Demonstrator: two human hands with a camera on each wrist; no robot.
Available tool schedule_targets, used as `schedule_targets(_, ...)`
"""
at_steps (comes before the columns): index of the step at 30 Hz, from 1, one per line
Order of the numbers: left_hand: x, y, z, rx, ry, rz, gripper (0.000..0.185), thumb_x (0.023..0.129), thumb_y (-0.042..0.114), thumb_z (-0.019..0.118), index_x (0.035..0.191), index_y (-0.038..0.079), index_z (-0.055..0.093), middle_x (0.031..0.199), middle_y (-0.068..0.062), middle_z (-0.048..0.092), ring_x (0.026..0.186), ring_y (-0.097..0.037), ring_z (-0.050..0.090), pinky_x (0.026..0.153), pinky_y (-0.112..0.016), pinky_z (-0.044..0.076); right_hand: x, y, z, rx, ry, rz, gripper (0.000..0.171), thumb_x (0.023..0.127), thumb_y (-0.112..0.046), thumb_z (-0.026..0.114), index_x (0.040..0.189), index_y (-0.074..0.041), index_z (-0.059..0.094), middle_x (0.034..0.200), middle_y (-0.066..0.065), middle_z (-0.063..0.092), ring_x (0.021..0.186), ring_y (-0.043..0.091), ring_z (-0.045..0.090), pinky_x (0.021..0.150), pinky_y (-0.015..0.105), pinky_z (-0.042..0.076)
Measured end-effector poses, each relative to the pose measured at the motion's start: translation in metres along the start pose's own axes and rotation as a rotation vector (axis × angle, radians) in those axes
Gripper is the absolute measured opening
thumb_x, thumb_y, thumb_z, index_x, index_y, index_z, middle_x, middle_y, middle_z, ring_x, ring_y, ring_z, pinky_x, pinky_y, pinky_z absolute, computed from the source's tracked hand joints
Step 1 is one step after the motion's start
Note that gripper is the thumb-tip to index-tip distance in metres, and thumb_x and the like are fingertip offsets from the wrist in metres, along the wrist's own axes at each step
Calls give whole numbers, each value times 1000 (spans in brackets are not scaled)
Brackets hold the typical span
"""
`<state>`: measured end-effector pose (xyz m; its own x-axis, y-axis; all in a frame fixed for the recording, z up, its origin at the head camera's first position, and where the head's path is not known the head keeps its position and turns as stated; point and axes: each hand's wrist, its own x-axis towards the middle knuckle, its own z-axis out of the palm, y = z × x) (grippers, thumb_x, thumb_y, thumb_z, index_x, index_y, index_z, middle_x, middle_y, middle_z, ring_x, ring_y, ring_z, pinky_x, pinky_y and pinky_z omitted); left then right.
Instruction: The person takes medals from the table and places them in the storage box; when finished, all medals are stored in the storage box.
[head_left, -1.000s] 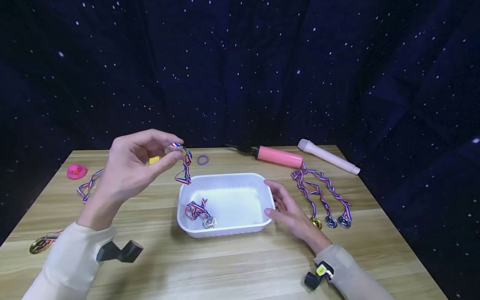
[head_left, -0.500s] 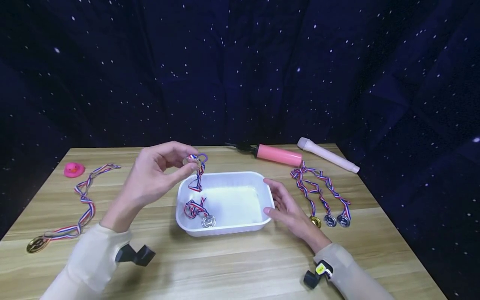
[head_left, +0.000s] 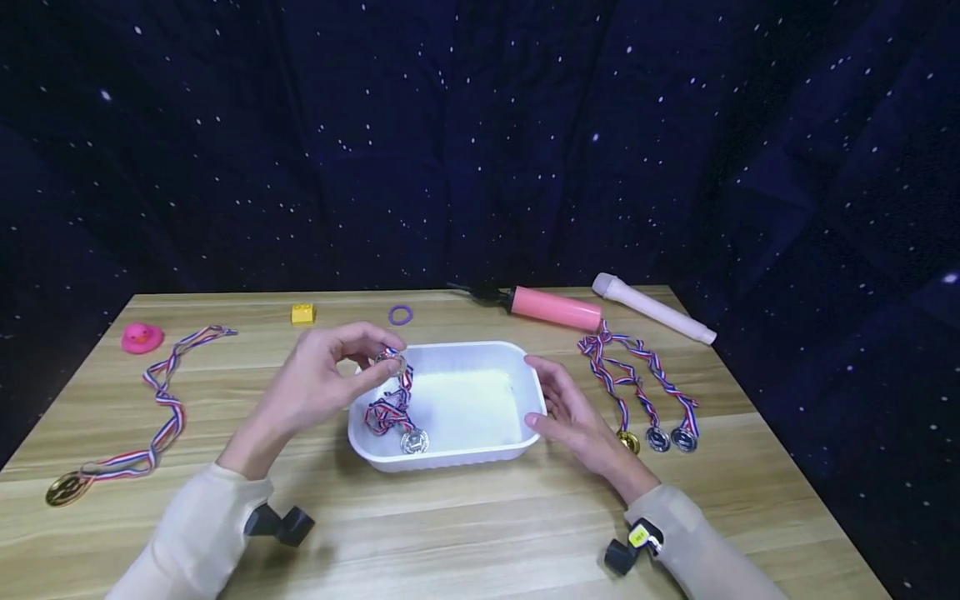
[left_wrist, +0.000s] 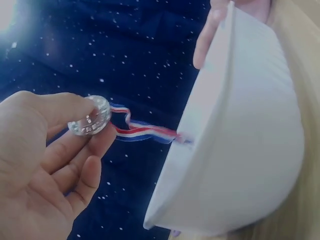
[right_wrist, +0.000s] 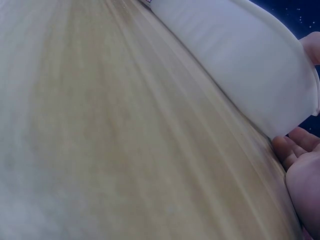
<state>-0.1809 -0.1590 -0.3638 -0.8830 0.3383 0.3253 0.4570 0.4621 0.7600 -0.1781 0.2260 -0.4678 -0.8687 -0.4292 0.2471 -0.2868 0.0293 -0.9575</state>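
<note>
In the head view, we see the left grip (head_left: 318,379) pinching a round, silver-coloured metal medal (head_left: 392,363) between thumb and fingertips. Below this grip sits a white, oblong plastic basin (head_left: 442,463); the held medal is over its interior. A red, white and blue striped fabric ribbon (head_left: 406,382) hangs from the medal, overlapping the crumpled ribbon (head_left: 386,415) of a second silver-coloured medal (head_left: 414,442) lying inside. We cannot tell whether the ribbons touch; if they do, we judge that they could tangle. The right grip (head_left: 573,417) curves round the opposite end of the basin, thumb on the rim; a hard pull there might slide the basin from beneath the left grip.

In the left wrist view, we find the pinch on the medal's slick-looking disc, so weak thumb pressure could let it slip. It looks shiny, with raised markings we cannot read, and its ribbon runs from the fingertips into the basin.

In the right wrist view, we see only part of the right grip, fingertips low against the basin's wall, near the wood-grained tabletop (right_wrist: 125,150).
</note>
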Motion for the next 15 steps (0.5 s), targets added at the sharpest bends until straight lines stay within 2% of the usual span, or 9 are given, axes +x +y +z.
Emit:
schedule_targets(5, -3, -7, 1, -2, -75, 0, 18, 98, 14, 87, 112, 25, 83, 92, 10, 80, 83, -19, 66, 72, -28, 53, 0, 0, 0, 2, 1, 0, 80, 100, -6, 72, 170, -6, 34, 170, 23, 42, 156, 45, 42, 126, 24, 42)
schedule_targets(9, -6, -12, 1, 2, -119, -21, 22, 95, 10, 90, 112, 22, 83, 91, 9, 80, 82, -18, 69, 70, -30, 56, 0, 2, 0, 15, -5, -16, 80, 100, -4, 71, 170, -4, 33, 168, 27, 43, 154, 46, 43, 125, 25, 43)
schedule_targets(15, -8, -15, 3, 27, -171, -46, 25, 89, 15, 96, 110, 18, 84, 89, 10, 79, 79, -16, 74, 67, -30, 60, 0, 2, 1, 20, -8, -24, 80, 99, -3, 71, 170, -3, 33, 166, 29, 44, 152, 48, 43, 124, 26, 44)
